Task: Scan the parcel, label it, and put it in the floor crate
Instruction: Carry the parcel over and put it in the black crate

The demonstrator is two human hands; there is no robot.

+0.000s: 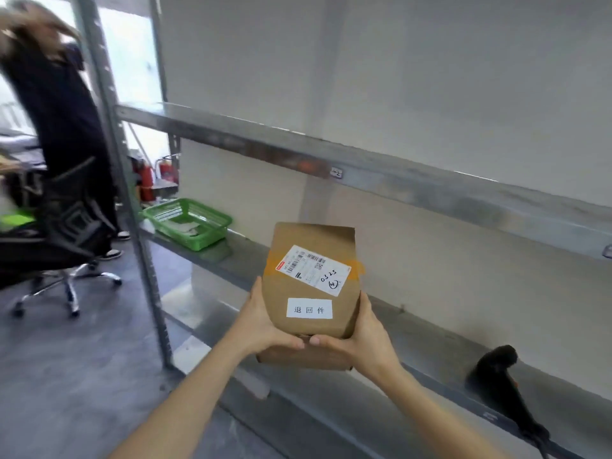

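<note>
A brown cardboard parcel point(309, 286) is held up in front of a metal shelf. It carries a white shipping label with barcodes point(313, 270) across orange tape and a smaller white sticker with printed characters point(309, 308) below it. My left hand point(265, 321) grips the parcel's left lower side. My right hand point(362, 329) grips its right lower side, thumbs meeting at the bottom edge. A black handheld scanner point(500, 379) lies on the shelf to the right. No floor crate is in view.
A grey metal rack has an upper shelf point(364, 170) and a lower shelf point(430, 352). A green plastic basket point(187, 221) sits at the lower shelf's left end. At the left stand a person in dark clothes point(63, 120) and an office chair point(59, 246).
</note>
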